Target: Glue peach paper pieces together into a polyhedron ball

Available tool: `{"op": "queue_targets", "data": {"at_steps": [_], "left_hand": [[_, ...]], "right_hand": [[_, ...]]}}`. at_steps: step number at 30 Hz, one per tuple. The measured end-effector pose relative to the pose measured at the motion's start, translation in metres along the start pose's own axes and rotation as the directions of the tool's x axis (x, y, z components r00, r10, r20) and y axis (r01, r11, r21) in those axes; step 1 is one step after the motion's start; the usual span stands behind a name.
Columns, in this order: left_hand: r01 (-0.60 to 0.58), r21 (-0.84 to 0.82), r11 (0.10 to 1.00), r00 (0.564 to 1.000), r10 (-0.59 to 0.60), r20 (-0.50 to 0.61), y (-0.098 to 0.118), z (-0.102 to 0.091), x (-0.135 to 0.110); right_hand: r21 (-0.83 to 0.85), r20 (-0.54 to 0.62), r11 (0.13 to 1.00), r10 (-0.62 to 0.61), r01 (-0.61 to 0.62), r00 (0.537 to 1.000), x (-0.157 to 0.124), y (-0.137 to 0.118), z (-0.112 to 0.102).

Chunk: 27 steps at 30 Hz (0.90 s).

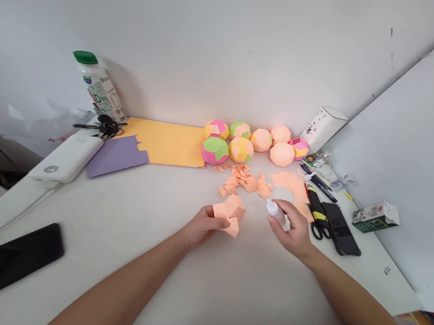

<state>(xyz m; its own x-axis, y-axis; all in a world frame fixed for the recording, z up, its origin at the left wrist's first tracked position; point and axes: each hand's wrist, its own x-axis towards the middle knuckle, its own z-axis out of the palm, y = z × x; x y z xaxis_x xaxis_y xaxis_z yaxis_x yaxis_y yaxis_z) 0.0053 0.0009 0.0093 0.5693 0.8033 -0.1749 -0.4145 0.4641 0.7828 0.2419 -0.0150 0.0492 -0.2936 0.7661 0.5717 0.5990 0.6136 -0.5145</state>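
Note:
My left hand [199, 228] is closed on a partly built orange paper shape [230, 212], holding it just above the white table [142, 259]. A small white glue bottle [274, 211] is gripped in my right hand [296, 231], its tip pointing up and left toward the paper shape. Just beyond both hands lies a pile of folded orange paper pieces [244, 182]. Several finished paper balls [241, 145], some orange, some pink, green and yellow, line the wall behind the pile.
Scissors [318, 218], a dark phone [341, 228] and pens [319, 183] lie to the right. A small carton [375, 216], a white box [323, 126], orange and purple sheets [150, 145], a power bank [65, 159], keys, a bottle [100, 87] and a black phone [14, 258] also rest around.

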Motion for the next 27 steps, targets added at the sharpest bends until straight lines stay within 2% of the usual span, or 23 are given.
{"op": "queue_targets", "data": {"at_steps": [3, 5, 7, 11, 14, 22, 27], "left_hand": [[-0.009, 0.003, 1.000, 1.000, 0.009, 0.018, -0.001, -0.001, 0.000], [0.000, 0.015, 1.000, 1.000, -0.001, 0.026, -0.001, -0.001, -0.001], [0.006, 0.048, 0.999, 1.000, -0.007, 0.027, 0.000, 0.000, -0.002], [-0.018, 0.135, 0.991, 0.999, 0.013, 0.044, 0.001, 0.002, -0.003], [-0.033, 0.136, 0.990, 0.998, 0.027, 0.052, 0.001, 0.003, -0.002], [-0.032, 0.109, 0.993, 0.997, 0.024, 0.074, 0.001, 0.003, -0.001], [-0.019, 0.112, 0.994, 0.999, 0.015, 0.040, 0.003, 0.005, -0.002]], "right_hand": [[0.053, 0.076, 0.993, -0.107, 0.104, 0.991, -0.001, -0.005, 0.000], [0.081, 0.137, 0.978, -0.203, 0.193, 0.970, -0.003, -0.009, 0.003], [0.080, 0.185, 0.970, -0.242, 0.231, 0.952, -0.005, -0.013, 0.006], [0.013, 0.230, 0.969, -0.243, 0.247, 0.942, -0.007, -0.017, 0.010], [-0.025, 0.255, 0.969, -0.233, 0.247, 0.938, -0.007, -0.016, 0.011], [0.036, 0.145, 0.983, -0.185, 0.181, 0.972, -0.007, -0.013, 0.008], [-0.008, 0.207, 0.977, -0.207, 0.213, 0.956, -0.007, -0.014, 0.009]]}}
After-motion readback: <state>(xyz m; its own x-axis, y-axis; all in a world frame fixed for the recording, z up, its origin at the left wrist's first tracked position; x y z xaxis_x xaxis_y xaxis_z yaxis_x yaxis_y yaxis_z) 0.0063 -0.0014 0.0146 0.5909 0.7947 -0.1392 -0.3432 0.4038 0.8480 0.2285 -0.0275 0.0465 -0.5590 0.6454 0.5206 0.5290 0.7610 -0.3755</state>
